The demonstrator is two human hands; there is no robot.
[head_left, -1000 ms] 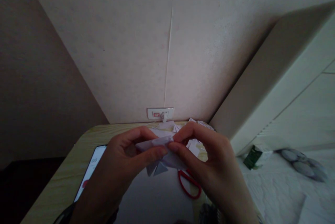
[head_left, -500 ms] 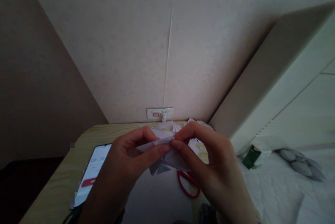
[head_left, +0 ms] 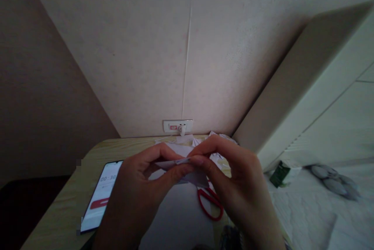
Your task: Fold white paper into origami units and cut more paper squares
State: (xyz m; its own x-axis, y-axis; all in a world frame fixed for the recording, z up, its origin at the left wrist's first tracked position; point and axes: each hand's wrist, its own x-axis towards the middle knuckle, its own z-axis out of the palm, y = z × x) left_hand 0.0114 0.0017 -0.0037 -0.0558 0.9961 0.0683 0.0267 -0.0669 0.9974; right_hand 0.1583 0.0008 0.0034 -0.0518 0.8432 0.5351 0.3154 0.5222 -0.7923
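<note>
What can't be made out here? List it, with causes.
In the head view:
Folded paper: gripped part, covered by the left hand and right hand.
Phone: right side, behind the left hand.
Red loop handle: what it joins, behind the right hand and folded paper.
Dark object: cut off by the bottom edge.
Green box: any print, too small.

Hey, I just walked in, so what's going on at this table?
A person is pinching a piece of folded white paper with both the left hand and the right hand, held above the table. A larger white sheet lies below. A lit phone, partly hidden, is by the left hand; a red loop handle shows by the right.
</note>
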